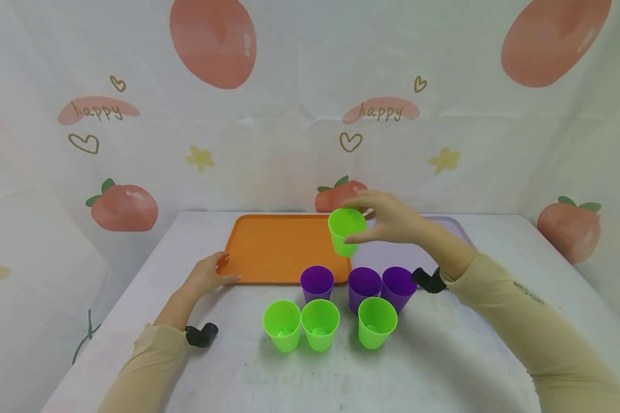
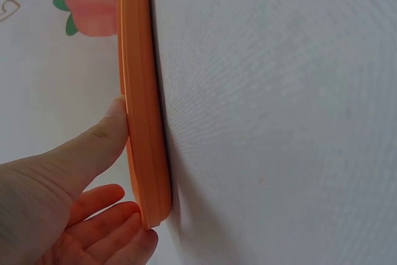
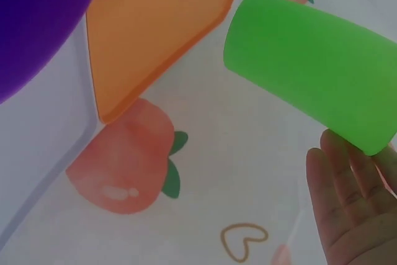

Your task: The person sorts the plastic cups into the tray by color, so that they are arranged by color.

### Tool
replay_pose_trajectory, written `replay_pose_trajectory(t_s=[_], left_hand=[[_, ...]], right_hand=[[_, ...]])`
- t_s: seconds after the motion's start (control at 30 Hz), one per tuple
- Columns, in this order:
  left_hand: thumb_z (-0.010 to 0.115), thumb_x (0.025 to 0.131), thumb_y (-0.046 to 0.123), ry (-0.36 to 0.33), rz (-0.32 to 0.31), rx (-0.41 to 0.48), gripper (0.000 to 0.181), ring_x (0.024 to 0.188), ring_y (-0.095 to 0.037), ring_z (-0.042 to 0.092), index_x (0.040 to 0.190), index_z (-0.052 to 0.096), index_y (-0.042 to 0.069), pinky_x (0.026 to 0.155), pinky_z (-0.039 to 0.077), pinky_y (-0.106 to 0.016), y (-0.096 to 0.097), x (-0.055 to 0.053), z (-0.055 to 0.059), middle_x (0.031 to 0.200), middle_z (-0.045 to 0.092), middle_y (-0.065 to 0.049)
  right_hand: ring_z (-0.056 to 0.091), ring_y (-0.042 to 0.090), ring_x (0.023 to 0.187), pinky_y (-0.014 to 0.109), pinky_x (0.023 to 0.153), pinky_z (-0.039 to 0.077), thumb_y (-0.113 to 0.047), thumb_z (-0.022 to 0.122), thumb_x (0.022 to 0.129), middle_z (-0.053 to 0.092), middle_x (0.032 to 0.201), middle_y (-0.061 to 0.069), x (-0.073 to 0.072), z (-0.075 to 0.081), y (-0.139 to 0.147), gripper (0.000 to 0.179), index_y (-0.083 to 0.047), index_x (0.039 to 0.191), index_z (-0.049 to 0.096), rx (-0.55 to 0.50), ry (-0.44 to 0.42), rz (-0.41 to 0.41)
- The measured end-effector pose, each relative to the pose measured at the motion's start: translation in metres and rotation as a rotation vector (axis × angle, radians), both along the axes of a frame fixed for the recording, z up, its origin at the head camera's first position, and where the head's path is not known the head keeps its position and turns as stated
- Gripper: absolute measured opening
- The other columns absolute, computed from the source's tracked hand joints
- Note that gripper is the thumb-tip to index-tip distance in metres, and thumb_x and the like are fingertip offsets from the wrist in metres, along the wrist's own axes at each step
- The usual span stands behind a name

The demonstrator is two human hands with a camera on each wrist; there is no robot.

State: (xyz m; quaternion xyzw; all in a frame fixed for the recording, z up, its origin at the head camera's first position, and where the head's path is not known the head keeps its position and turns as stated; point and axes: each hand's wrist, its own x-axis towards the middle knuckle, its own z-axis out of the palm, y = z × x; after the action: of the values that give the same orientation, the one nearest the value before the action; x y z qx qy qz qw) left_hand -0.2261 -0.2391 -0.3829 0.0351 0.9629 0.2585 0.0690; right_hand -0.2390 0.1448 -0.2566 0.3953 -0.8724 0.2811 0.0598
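My right hand [image 1: 390,219] grips a lime-green cup [image 1: 343,229] between thumb and fingers, holding it up near where the two trays meet. In the right wrist view the green cup [image 3: 310,69] lies sideways across the picture, fingers [image 3: 360,197] at its rim end. My left hand [image 1: 205,275] holds the near left corner of an orange tray [image 1: 281,249]. The left wrist view has the thumb on the tray's rim [image 2: 142,128], the other fingers bent about the corner.
Three purple cups [image 1: 317,282] stand upright by the trays' near edges. Three green cups [image 1: 320,326] stand in front of them. A lavender tray [image 1: 392,255] lies right of the orange one. A printed cloth [image 1: 284,126] hangs behind the white table [image 1: 268,384].
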Motion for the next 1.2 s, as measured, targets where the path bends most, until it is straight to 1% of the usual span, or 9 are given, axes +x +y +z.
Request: replay_pose_trajectory(t_s=[0.1,0.23,0.37,0.5,0.57,0.7,0.8,1.03,1.2], left_hand=[[0.071,0.082,0.029,-0.01,0.007,0.002,0.077,0.129,-0.048,0.036,0.137,0.034,-0.01,0.108,0.033,-0.057,0.0,0.0,0.0,0.138,0.041,-0.032],[0.072,0.081,0.03,-0.015,0.01,0.0,0.078,0.129,-0.049,0.036,0.137,0.034,-0.01,0.108,0.033,-0.057,0.0,0.001,0.0,0.139,0.04,-0.033],[0.071,0.081,0.03,-0.015,0.012,-0.001,0.077,0.129,-0.048,0.036,0.137,0.035,-0.009,0.108,0.033,-0.057,0.001,0.001,0.0,0.139,0.04,-0.032],[0.071,0.082,0.029,-0.01,0.01,0.001,0.076,0.129,-0.048,0.036,0.137,0.035,-0.01,0.109,0.033,-0.056,0.001,0.0,0.0,0.139,0.041,-0.032],[0.071,0.082,0.029,-0.01,0.011,0.003,0.076,0.129,-0.048,0.036,0.137,0.035,-0.01,0.108,0.033,-0.057,0.001,0.001,0.0,0.138,0.041,-0.032],[0.071,0.082,0.029,-0.015,0.013,0.002,0.077,0.129,-0.048,0.036,0.137,0.035,-0.009,0.108,0.033,-0.057,0.001,0.001,0.0,0.138,0.041,-0.032],[0.071,0.082,0.03,-0.014,0.012,-0.003,0.077,0.129,-0.048,0.036,0.137,0.035,-0.009,0.108,0.033,-0.057,0.0,0.0,-0.001,0.138,0.041,-0.032],[0.071,0.082,0.031,-0.012,0.01,-0.006,0.077,0.129,-0.048,0.036,0.137,0.035,-0.009,0.108,0.033,-0.057,0.0,0.0,-0.002,0.138,0.042,-0.031],[0.07,0.082,0.029,-0.006,0.006,-0.007,0.075,0.127,-0.048,0.038,0.137,0.035,-0.01,0.107,0.035,-0.057,0.001,0.002,0.001,0.137,0.042,-0.032]], right_hand=[[0.061,0.019,0.095,0.034,0.079,0.059,-0.024,0.083,0.069,0.066,0.107,0.006,-0.004,-0.001,-0.007,0.056,-0.005,0.118,0.062,0.007,-0.006,0.018],[0.062,0.022,0.097,0.035,0.08,0.059,-0.023,0.082,0.069,0.064,0.11,0.009,-0.009,-0.002,-0.016,0.057,-0.003,0.118,0.06,0.01,-0.043,0.035],[0.063,0.023,0.096,0.036,0.079,0.059,-0.022,0.082,0.07,0.064,0.107,0.009,-0.013,-0.005,-0.023,0.056,-0.003,0.117,0.061,0.016,-0.082,0.041],[0.065,0.023,0.091,0.035,0.077,0.059,-0.021,0.083,0.068,0.066,0.102,0.009,-0.018,-0.008,-0.032,0.055,-0.001,0.115,0.062,0.004,-0.089,0.066],[0.064,0.023,0.091,0.035,0.077,0.059,-0.021,0.083,0.068,0.066,0.102,0.01,-0.02,-0.009,-0.037,0.056,0.001,0.115,0.061,0.006,-0.093,0.068],[0.063,0.025,0.097,0.034,0.081,0.058,-0.021,0.083,0.067,0.066,0.107,0.011,-0.024,-0.011,-0.046,0.06,0.002,0.118,0.06,0.024,-0.111,0.05],[0.063,0.026,0.1,0.034,0.083,0.058,-0.022,0.083,0.068,0.066,0.11,0.011,-0.027,-0.013,-0.053,0.061,0.0,0.119,0.06,0.042,-0.121,0.043],[0.062,0.029,0.103,0.035,0.085,0.057,-0.024,0.081,0.07,0.064,0.114,0.012,-0.033,-0.014,-0.07,0.059,-0.001,0.12,0.059,0.073,-0.131,0.072],[0.062,0.028,0.106,0.032,0.085,0.057,-0.024,0.081,0.071,0.063,0.115,0.012,-0.037,-0.015,-0.083,0.059,-0.001,0.12,0.059,0.079,-0.176,0.091]])
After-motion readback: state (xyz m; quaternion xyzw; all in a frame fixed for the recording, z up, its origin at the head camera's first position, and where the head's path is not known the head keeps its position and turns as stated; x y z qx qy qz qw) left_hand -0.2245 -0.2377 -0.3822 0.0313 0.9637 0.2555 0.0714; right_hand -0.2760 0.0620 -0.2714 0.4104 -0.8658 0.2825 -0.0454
